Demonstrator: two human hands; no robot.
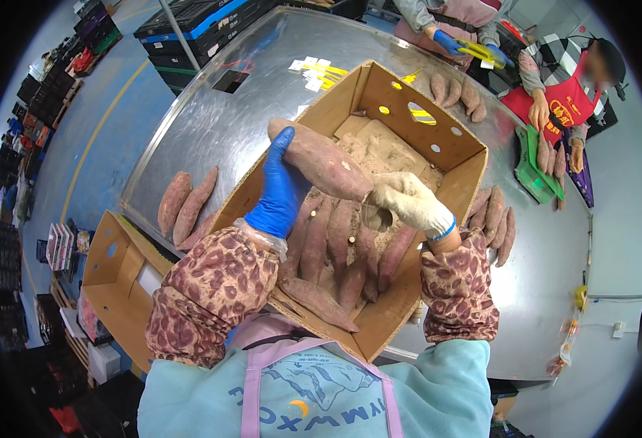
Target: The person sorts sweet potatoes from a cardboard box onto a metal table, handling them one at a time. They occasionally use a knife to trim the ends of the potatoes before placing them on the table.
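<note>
My left hand [281, 183], in a blue rubber glove, grips a large sweet potato [321, 159] over an open cardboard box [452, 164]. At the lower right end of that sweet potato is my right hand [406, 203], in a white knit glove, its fingers bent around the tip; something dark and round, partly hidden, shows just below them. Several sweet potatoes [315, 301] lie in the near part of the box, while loose soil and cardboard cover its far part. Left of the box, more sweet potatoes [174, 202] rest on the metal table [189, 137].
Sweet potatoes [496, 219] lie right of the box, others [452, 93] beyond it. Yellow strips with white tags [318, 71] are behind the box. Two co-workers stand at the far right, one near a green tray [534, 175]. A second cardboard box [118, 279] stands lower left.
</note>
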